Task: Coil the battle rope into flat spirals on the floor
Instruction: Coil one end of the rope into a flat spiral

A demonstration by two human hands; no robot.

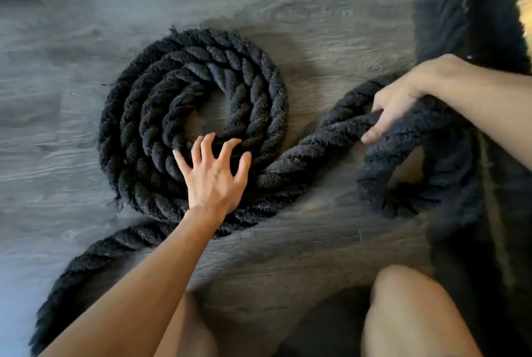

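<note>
Your spread left hand [214, 176] presses a coil [259, 77] of several turns; your right hand [403, 97] grips loose rope [331, 132] left to wind.

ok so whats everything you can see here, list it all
battle rope: one, black and shaggy, on the floor from the spiral to the right hand
spiral: one, black, about four flat turns, left of centre
loose loop: one, black, right side, below the right hand
rope tail: one, black, from the spiral's near edge to the lower left corner
rope lengths: two, black, blurred, upper right
floor: one, grey wood grain
knees: two, bare, bottom edge
left hand: one, fingers spread, touching the spiral's near side
right hand: one, grips the battle rope at right
</note>
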